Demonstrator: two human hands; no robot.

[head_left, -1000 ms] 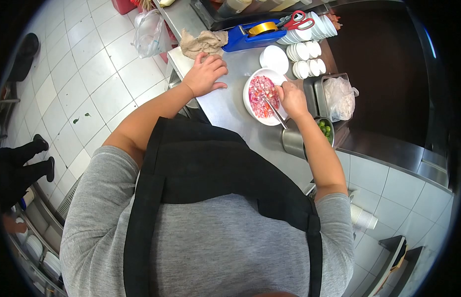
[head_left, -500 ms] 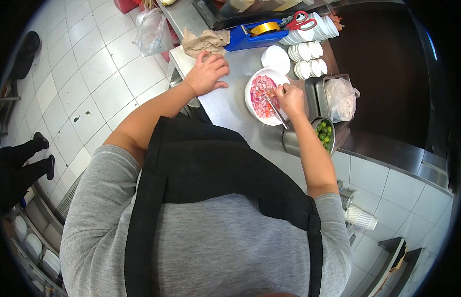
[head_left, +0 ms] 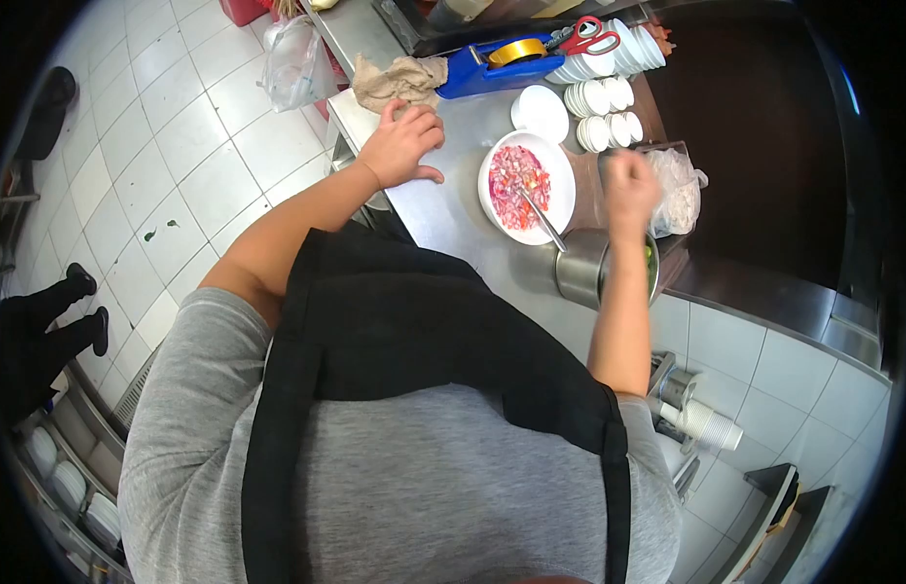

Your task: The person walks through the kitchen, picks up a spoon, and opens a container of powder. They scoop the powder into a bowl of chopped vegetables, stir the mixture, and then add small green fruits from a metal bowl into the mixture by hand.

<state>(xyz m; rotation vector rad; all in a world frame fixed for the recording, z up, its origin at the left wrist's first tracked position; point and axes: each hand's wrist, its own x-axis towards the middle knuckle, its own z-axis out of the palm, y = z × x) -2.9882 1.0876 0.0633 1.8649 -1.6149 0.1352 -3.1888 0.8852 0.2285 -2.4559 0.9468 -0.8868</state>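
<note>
My left hand (head_left: 402,144) rests on the steel counter (head_left: 438,209) with its fingers apart, beside a crumpled tan cloth (head_left: 399,82). A white bowl (head_left: 563,180) holds a chopped pink and red mixture (head_left: 516,185), with a spoon (head_left: 543,219) leaning in it. Right of the bowl, my right hand (head_left: 632,191) is raised near a bag of pale contents (head_left: 675,195) in a metal container. Its fingers are curled and blurred; whatever they hold, if anything, is hidden. My forearm partly covers the steel pot (head_left: 579,268) with green limes.
Beyond the bowl stand an empty white bowl (head_left: 541,114), stacked small cups (head_left: 597,99), a blue tape dispenser (head_left: 472,73) and red-handled scissors (head_left: 587,37). A plastic bag (head_left: 295,63) hangs at the counter's left end. Another person's legs (head_left: 44,316) show at far left.
My right hand has left the bowl and moved right, towards the bagged contents. The spoon stays in the bowl. My left hand has hardly moved.
</note>
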